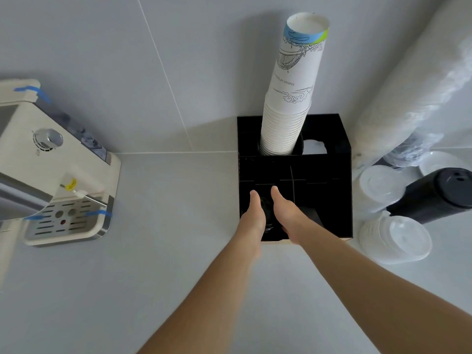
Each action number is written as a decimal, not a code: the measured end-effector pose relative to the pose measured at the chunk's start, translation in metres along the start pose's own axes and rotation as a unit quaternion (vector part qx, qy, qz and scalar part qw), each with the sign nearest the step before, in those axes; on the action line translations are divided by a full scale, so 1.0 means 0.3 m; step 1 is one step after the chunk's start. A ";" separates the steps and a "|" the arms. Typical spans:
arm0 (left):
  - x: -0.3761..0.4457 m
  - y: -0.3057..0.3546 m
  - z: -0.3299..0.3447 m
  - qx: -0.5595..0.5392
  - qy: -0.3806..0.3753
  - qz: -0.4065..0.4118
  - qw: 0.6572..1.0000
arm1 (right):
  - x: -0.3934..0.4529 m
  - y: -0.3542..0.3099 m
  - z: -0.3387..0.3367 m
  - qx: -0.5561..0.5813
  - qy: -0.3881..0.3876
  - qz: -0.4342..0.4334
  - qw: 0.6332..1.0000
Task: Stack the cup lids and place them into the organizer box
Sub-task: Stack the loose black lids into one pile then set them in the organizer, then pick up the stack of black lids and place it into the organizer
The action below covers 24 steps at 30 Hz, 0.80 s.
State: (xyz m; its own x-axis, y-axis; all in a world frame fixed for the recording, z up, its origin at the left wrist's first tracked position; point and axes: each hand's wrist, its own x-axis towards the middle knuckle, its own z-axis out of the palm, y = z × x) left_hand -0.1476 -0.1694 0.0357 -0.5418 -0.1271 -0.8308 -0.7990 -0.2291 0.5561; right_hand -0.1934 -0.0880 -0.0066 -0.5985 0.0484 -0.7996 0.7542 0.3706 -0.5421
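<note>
A black organizer box [329, 200] stands on the counter against the wall, split into compartments. Both my hands reach into its front left compartment. My left hand [254, 215] and my right hand [284, 213] press from either side on a stack of black lids [267, 213], which shows only as a dark shape between them. To the right of the box lie another black lid stack [434, 198] on its side and two stacks of clear lids [398, 238], [380, 187].
A tall leaning stack of paper cups [291, 98] fills the box's back compartment, with a white lid [314, 146] beside it. A cream coffee machine [51, 175] stands at the left. Plastic-wrapped sleeves [421, 98] lean at the right wall. Grey countertop [166, 226] lies between.
</note>
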 end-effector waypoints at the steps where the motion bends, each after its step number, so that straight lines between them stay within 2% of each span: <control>1: 0.000 -0.002 0.000 0.002 -0.002 -0.003 1.000 | 0.004 -0.001 0.000 -0.001 0.000 0.000 1.000; 14: -0.061 -0.026 -0.060 -0.075 0.001 0.020 0.997 | -0.049 0.020 -0.045 0.024 -0.006 -0.020 0.999; 21: -0.138 -0.078 -0.159 -0.088 -0.047 0.034 0.994 | -0.220 0.043 -0.125 0.051 -0.059 -0.097 0.992; 24: -0.181 -0.107 -0.204 -0.118 -0.074 0.074 0.987 | -0.286 0.078 -0.171 0.088 -0.084 -0.115 0.986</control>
State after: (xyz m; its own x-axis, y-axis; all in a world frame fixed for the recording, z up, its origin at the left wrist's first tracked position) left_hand -0.0766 -0.2142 0.0615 -0.6948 -0.0378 -0.7182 -0.6338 -0.4397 0.6364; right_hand -0.1381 -0.0358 0.0626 -0.7173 -0.1784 -0.6735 0.6473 0.1869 -0.7389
